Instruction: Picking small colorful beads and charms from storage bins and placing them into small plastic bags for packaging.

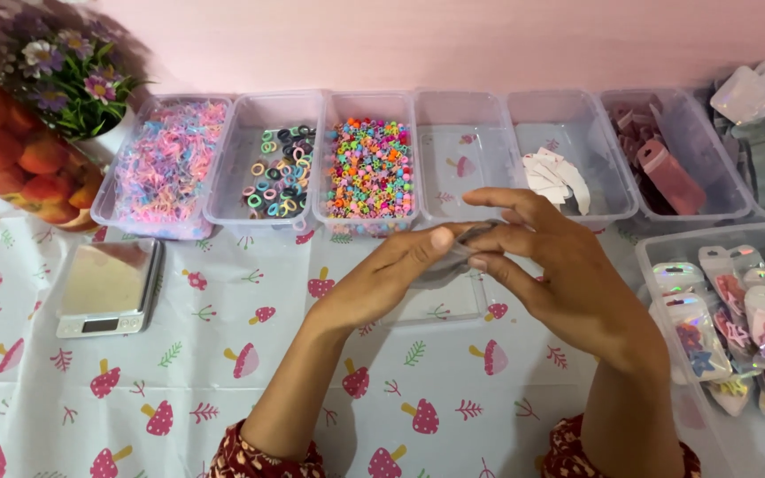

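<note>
Clear pouch pinched between left hand, right hand; contents indistinct.

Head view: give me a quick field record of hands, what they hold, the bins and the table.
left hand: pinches a small clear pouch at its left end
right hand: holds the same pouch from the right
bins, left to right: pastel bands; coloured hair ties; bright beads; near-empty bin; white cards; pink tags
right bin: filled pouches of clips
scale: left of the hands, nothing on it
cloth: white, mushroom print
flowers: far left corner
</note>
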